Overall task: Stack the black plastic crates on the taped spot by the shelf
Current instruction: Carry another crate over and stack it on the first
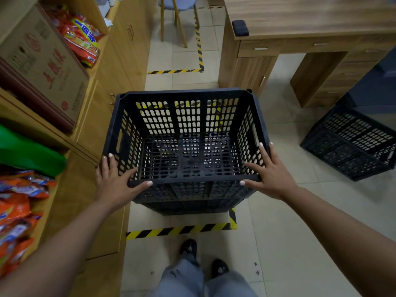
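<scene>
A black crate [188, 146] is gripped at its near corners, the left hand [115, 183] wrapped over the near-left rim and the right hand [267, 172] over the near-right rim. The crate is held upright above the yellow-and-black floor tape [180, 231], just right of the wooden shelf [102, 129]. A second black crate [351, 144] is seen on the floor well right of the held crate, beside the desk [300, 24].

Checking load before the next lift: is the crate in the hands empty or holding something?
Empty. Through the open top of the held crate only its bare perforated floor shows, with floor tile visible through the holes.
</scene>
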Motion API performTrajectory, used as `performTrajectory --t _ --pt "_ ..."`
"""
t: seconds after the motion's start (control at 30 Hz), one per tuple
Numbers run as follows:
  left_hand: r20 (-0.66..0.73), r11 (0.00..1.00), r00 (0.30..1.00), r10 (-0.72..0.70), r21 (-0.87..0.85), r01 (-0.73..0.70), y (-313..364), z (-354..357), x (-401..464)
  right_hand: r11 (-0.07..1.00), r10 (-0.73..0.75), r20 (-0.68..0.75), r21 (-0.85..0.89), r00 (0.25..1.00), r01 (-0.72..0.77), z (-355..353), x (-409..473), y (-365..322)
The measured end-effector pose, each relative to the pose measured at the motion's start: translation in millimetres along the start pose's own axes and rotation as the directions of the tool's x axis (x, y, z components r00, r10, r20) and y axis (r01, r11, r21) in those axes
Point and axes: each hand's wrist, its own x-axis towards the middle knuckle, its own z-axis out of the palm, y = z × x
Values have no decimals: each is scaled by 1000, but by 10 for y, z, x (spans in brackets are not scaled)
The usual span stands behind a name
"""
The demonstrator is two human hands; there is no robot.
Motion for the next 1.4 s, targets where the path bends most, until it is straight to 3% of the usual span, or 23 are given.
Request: performTrajectory --t 0.17,0.47,0.67,0.83,1.07,1.4 --pt "20 999 999 -34 -18 34 54 -16 -37 996 -65 -22 59 998 66 -61 77 41" --pt "56 998 997 -58 0 58 73 -18 1 997 -78 -82 9 994 79 -6 60 11" --pt "54 1000 998 -30 -1 30 53 -31 -12 999 -48 -45 16 998 49 -48 18 -41" --pt "54 998 998 7 58 -11 15 -58 60 993 -30 1 -118 1000 29 -50 79 -94" --pt "67 998 997 46 28 -48 -45 -95 100 994 11 -68 -106 998 -18 19 112 -205" --pt "8 997 998 64 44 -64 -137 -75 122 992 60 -49 -112 997 -65 66 27 -319"
